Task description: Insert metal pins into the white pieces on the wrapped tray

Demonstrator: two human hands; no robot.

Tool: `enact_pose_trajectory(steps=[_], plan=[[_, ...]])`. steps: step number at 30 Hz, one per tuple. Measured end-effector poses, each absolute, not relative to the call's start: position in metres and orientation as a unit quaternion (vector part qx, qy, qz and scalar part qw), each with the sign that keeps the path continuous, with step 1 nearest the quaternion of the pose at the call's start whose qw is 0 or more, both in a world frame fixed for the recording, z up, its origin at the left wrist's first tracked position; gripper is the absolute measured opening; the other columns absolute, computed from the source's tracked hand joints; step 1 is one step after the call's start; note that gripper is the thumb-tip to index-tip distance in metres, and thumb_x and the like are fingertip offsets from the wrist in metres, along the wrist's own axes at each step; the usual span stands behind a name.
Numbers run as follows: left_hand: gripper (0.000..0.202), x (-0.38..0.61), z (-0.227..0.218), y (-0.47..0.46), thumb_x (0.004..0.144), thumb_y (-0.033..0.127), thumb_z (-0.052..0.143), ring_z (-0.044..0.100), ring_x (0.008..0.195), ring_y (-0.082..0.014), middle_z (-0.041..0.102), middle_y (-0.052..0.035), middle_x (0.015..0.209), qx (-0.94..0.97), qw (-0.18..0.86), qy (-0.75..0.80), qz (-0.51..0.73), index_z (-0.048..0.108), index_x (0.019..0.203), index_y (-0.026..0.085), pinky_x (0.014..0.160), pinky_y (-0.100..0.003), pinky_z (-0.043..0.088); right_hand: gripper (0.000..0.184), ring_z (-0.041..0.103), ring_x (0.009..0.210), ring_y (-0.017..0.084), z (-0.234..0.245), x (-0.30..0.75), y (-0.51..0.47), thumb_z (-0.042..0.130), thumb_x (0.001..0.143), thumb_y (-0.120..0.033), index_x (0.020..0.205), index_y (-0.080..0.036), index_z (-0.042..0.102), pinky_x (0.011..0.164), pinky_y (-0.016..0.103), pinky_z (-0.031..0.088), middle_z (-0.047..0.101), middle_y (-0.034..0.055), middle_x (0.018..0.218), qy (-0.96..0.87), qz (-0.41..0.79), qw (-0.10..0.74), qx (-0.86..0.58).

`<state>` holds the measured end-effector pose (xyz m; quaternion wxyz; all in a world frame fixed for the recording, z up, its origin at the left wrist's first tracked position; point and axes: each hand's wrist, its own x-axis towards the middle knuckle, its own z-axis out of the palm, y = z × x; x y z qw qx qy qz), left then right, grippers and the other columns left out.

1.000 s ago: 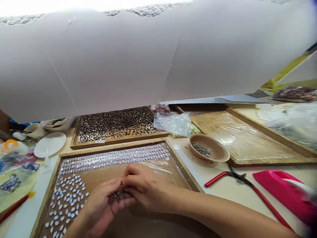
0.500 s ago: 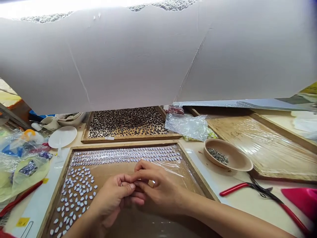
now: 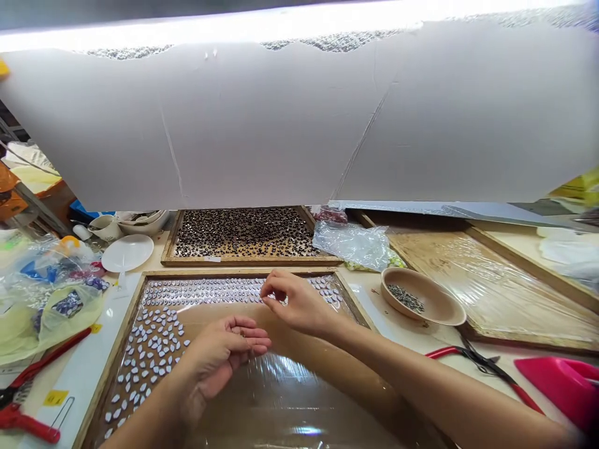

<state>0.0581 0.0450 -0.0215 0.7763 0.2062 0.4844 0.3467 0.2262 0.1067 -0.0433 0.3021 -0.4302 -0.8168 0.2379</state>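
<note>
A wooden-framed tray (image 3: 187, 274) with a clear film surface lies in front of me. Along its far side run rows of small pale, leaf-shaped pieces (image 3: 201, 290), and loose ones (image 3: 159, 327) lie scattered at its left. My left hand (image 3: 229, 349) is palm up over the tray, fingers stretched out and slightly cupped; whether tiny bits lie in it is unclear. Above the rows, my right hand (image 3: 299, 302) has thumb and forefinger closed in a pinch. Whatever sits between those fingertips is too small to make out.
A bowl of small dark metallic bits (image 3: 405, 298) stands right, near red-handled pliers (image 3: 484, 362) and a pink object (image 3: 556, 383). Behind lies a tray of dark pieces (image 3: 243, 231). Plastic bags (image 3: 51, 299) and more red-handled pliers (image 3: 28, 399) are left. A white panel (image 3: 281, 125) hangs low ahead.
My hands have come apart. The right one has moved up and away to the rows at the far side, while the left has opened out palm up. The view has tilted up slightly.
</note>
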Motion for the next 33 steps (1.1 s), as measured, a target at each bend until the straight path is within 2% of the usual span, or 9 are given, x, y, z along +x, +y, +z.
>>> enact_pose_trajectory(steps=[4,10,16,29,33], plan=[[0.029,0.059,-0.020,0.045,0.066,-0.014,0.042,0.067,0.078,-0.0169,0.066,-0.0128,0.082,0.175,0.782,0.484,0.351,0.053,0.083,0.007,0.086,-0.030,0.048,0.014,0.050,0.069,0.013,-0.056,0.222,0.124,0.054,0.069,-0.003,0.069,-0.016,0.061,0.064,0.025,0.039,0.054,0.0017,0.073,-0.840,0.184,0.254,-0.442],[0.013,0.060,-0.019,0.045,0.077,-0.003,0.047,0.067,0.078,-0.0199,0.066,-0.0163,0.083,0.171,0.781,0.487,0.351,0.052,0.085,0.006,0.084,-0.031,0.050,0.015,0.051,0.075,0.015,-0.073,0.217,0.129,0.054,0.072,-0.006,0.071,-0.017,0.064,0.068,0.026,0.039,0.055,0.0033,0.077,-0.859,0.153,0.231,-0.432],[0.010,0.062,-0.021,0.045,0.082,0.002,0.044,0.067,0.076,-0.0199,0.066,-0.0162,0.081,0.173,0.786,0.479,0.350,0.053,0.083,0.006,0.083,-0.032,0.050,0.014,0.050,0.076,0.015,-0.078,0.217,0.130,0.054,0.074,-0.008,0.073,-0.017,0.065,0.068,0.025,0.038,0.056,0.0036,0.078,-0.865,0.144,0.220,-0.427],[0.019,0.060,-0.024,0.047,0.087,0.015,0.040,0.068,0.075,-0.0215,0.067,-0.0165,0.080,0.162,0.778,0.476,0.378,0.056,0.081,0.006,0.077,-0.031,0.051,0.015,0.051,0.075,0.015,-0.080,0.217,0.131,0.054,0.076,-0.009,0.074,-0.016,0.067,0.068,0.026,0.040,0.057,0.0046,0.078,-0.871,0.140,0.216,-0.419],[0.024,0.057,-0.027,0.049,0.087,0.019,0.039,0.067,0.079,-0.0241,0.068,-0.0185,0.083,0.133,0.800,0.445,0.380,0.057,0.082,0.005,0.079,-0.033,0.051,0.016,0.053,0.072,0.014,-0.066,0.224,0.128,0.054,0.078,-0.012,0.085,-0.018,0.068,0.065,0.026,0.041,0.057,0.0044,0.081,-0.871,0.143,0.243,-0.403]])
